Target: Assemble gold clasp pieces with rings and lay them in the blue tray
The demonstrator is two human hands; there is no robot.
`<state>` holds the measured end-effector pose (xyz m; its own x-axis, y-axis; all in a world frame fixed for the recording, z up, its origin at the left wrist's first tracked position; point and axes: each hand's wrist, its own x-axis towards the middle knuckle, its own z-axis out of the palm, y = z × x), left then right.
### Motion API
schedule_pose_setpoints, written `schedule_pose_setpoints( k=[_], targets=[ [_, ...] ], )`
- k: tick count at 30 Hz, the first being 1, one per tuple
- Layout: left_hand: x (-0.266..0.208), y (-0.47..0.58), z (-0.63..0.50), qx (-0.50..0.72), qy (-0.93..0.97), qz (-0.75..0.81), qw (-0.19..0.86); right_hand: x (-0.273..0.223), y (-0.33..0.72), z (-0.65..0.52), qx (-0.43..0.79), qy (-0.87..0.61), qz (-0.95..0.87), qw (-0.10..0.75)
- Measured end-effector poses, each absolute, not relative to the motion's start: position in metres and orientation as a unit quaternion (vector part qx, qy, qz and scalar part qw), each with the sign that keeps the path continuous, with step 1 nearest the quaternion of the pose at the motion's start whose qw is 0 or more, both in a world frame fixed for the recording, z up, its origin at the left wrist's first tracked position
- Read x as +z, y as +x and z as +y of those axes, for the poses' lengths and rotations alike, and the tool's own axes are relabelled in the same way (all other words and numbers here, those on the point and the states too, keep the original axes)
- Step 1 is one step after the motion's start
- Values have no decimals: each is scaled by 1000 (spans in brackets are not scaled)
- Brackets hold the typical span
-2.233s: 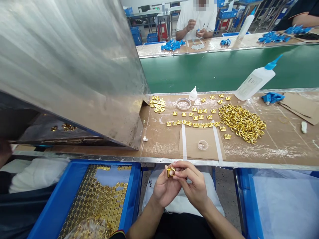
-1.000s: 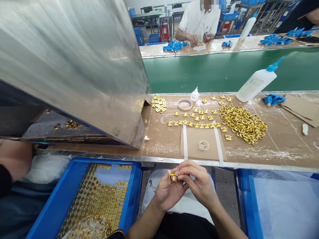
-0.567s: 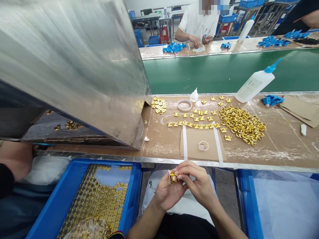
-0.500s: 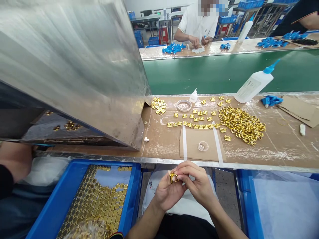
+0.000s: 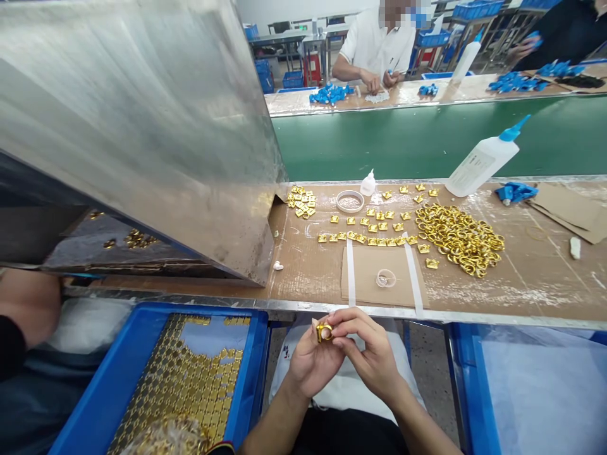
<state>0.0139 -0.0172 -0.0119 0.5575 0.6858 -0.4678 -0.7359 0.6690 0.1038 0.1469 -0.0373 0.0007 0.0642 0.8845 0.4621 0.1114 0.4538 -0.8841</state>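
My left hand (image 5: 313, 363) pinches a gold ring (image 5: 325, 333) with a flat top between thumb and fingers, just off the table's front edge. The fingertips of my right hand (image 5: 367, 347) meet the ring's band from the right. Ahead on the table, small square gold pieces (image 5: 372, 241) lie in rows beside a heap of gold rings (image 5: 459, 237). A small clear dish (image 5: 386, 278) with a thin stick in it rests on a taped cardboard sheet (image 5: 370, 294).
A large metal hood (image 5: 142, 126) blocks the left. A blue tray (image 5: 256, 354) of gold pieces is at lower left, another blue bin (image 5: 467, 379) at right. A white bottle (image 5: 484, 164) stands at the back. Across the green belt (image 5: 355, 145) sits a person (image 5: 379, 44).
Both my hands have shifted slightly left with the ring, which has turned so its round opening faces me more. At far right, another person's hand holding something blue has come into view.
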Motion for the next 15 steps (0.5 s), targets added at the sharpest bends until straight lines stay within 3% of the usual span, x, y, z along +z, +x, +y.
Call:
schedule_pose_setpoints(
  k=[15],
  targets=[
    [-12, 18, -23, 398, -35, 245, 883, 2, 149, -41, 307, -428, -609, 593]
  ],
)
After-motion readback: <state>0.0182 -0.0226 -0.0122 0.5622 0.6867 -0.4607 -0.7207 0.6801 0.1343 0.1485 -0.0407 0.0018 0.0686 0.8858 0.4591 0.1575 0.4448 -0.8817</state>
